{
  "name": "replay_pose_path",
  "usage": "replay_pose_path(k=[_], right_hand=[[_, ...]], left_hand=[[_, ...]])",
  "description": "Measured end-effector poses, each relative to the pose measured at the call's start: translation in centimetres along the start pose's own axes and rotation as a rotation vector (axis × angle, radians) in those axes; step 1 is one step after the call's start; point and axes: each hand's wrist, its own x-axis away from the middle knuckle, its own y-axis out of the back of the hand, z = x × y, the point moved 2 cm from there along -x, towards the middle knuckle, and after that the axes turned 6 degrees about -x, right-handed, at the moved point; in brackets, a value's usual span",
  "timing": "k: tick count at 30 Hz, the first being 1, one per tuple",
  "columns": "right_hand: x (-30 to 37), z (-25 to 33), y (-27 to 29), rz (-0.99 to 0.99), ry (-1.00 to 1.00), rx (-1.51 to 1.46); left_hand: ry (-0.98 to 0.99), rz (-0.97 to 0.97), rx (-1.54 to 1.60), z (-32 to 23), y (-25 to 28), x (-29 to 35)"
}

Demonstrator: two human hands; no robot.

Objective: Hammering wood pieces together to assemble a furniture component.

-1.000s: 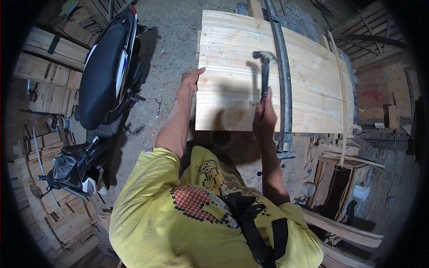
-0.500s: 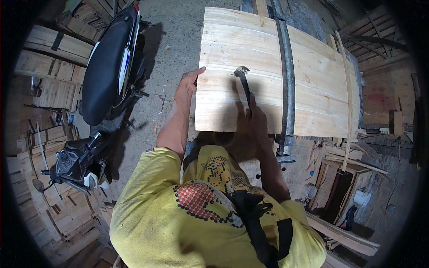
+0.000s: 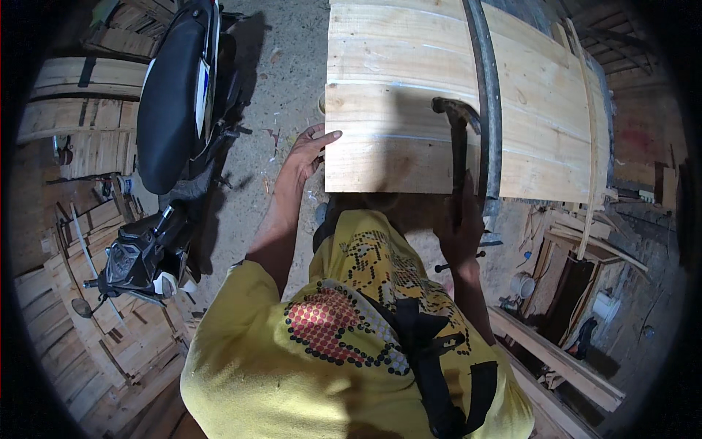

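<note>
A panel of pale boards (image 3: 395,139) laid edge to edge lies in front of me. At its left edge is my left hand (image 3: 311,150), the thumb over the top face and the fingers closed at the side, partly hidden. My right hand (image 3: 461,230) is wrapped round the handle of a claw hammer (image 3: 458,139). The hammer's dark head is over the panel, just left of a long grey metal bar (image 3: 486,95) that runs across the boards.
A thin wooden strip (image 3: 585,117) crosses the panel's right part. A parked motorbike (image 3: 172,110) stands on the left, with stacked boards (image 3: 91,77) beyond it. Lower right are an open wooden box (image 3: 541,293), white buckets (image 3: 522,284) and long timbers (image 3: 556,351).
My right hand and the hammer have moved right and nearer to me, toward the metal bar. My left hand has slid nearer along the panel's left edge. The view has shifted slightly.
</note>
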Motion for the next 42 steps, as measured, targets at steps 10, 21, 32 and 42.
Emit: replay_pose_path(k=[10, 21, 32, 42], right_hand=[[3.4, -1.2, -1.7, -0.008, 0.070, 0.072], [3.0, -3.2, -3.1, 0.272, -0.214, 0.163], [-2.1, -0.9, -1.9, 0.131, -0.305, -0.024], [-14.2, 4.3, -6.3, -0.056, -0.330, -0.010]], left_hand=[[-0.082, -0.102, -0.017, -0.4, 0.0, 0.4], [-0.169, -0.044, 0.048, 0.5, -0.3, 0.2], [-0.048, 0.009, 0.223, -3.0, 1.9, -1.9], [-0.082, 0.058, 0.246, -13.8, -0.8, -17.7]])
